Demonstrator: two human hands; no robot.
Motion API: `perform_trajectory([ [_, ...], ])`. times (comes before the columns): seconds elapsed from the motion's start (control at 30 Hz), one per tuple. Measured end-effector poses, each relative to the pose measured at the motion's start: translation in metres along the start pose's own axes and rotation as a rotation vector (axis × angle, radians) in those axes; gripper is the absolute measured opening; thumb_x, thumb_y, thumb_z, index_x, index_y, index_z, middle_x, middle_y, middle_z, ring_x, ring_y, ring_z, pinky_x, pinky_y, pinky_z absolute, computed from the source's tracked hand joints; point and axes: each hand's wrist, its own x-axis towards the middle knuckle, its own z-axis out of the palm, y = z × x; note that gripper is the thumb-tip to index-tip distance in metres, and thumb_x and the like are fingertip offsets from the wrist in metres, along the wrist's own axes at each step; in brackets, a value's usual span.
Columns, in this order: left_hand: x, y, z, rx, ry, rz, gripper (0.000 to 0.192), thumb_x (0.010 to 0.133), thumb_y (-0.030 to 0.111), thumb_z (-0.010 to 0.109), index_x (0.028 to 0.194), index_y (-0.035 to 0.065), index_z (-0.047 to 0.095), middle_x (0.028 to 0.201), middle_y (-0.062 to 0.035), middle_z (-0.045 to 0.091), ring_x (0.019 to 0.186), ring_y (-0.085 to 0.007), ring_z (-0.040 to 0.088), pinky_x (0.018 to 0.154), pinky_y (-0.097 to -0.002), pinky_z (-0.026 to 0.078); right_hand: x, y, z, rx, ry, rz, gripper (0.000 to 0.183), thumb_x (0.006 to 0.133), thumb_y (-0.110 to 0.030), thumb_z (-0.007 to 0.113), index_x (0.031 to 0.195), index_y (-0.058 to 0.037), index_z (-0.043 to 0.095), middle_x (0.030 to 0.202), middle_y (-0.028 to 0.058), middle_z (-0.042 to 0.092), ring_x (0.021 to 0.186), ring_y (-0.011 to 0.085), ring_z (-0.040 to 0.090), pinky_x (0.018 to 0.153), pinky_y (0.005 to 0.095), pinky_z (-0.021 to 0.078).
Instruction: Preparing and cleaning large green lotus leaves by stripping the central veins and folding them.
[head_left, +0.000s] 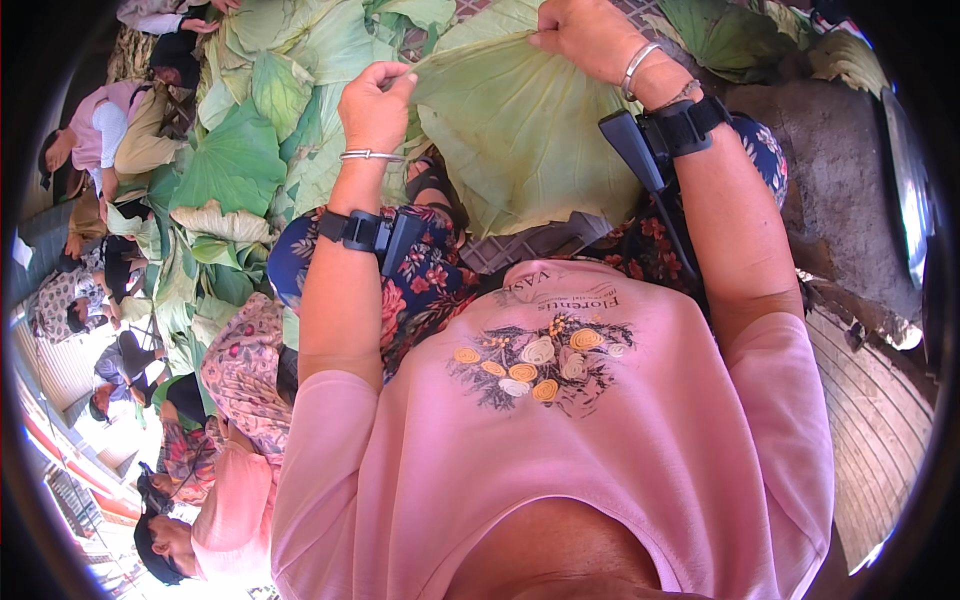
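Note:
A large, pale green lotus leaf (517, 135) is stretched between my two hands and hangs down over my lap. My left hand (379, 105) pinches its edge between thumb and fingers at the upper middle. At the top, my right hand (581, 37) grips the leaf's far edge with bent fingers. Both wrists wear a metal bangle and a black strapped device. Just left of my left hand lies a broad heap of overlapping lotus leaves, with a greener leaf (232, 161) on it. Behind the held leaf, a sandalled foot (431, 184) partly shows.
The leaf heap (315, 142) runs along the left, where several people sit close by. One person in a pink top (232, 510) is near my left side. At right stand a rough grey block (847, 172) and a slatted wooden surface (870, 405). More leaves (727, 37) lie upper right.

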Motion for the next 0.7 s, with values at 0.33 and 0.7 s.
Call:
perform_trajectory([
  [0.33, 0.000, 0.036, -0.004, 0.343, 0.385, 0.350, 0.032, 0.071, 0.020, 0.072, 0.101, 0.0089, 0.065, 0.103, -0.0113, 0.058, 0.099, -0.0274, 0.055, 0.087, -0.0348, 0.044, 0.018, 0.018, 0.027, 0.275, 0.042, 0.016, 0.020, 0.081, -0.019, 0.065, 0.083, 0.0007, 0.066, 0.068, 0.0176, 0.063, 0.062, 0.0263, 0.060, 0.061, 0.0380, 0.0475],
  [0.7, -0.041, 0.061, 0.013, 0.113, 0.092, 0.555, 0.024, 0.079, 0.022, 0.071, 0.096, 0.0053, 0.066, 0.103, -0.0119, 0.062, 0.098, -0.0261, 0.060, 0.087, -0.0322, 0.046, 0.022, 0.014, 0.014, 1.346, 0.100, 0.411, 0.010, 0.085, -0.012, 0.058, 0.081, -0.0043, 0.063, 0.073, 0.0060, 0.063, 0.059, 0.0174, 0.058, 0.054, 0.0338, 0.0495],
])
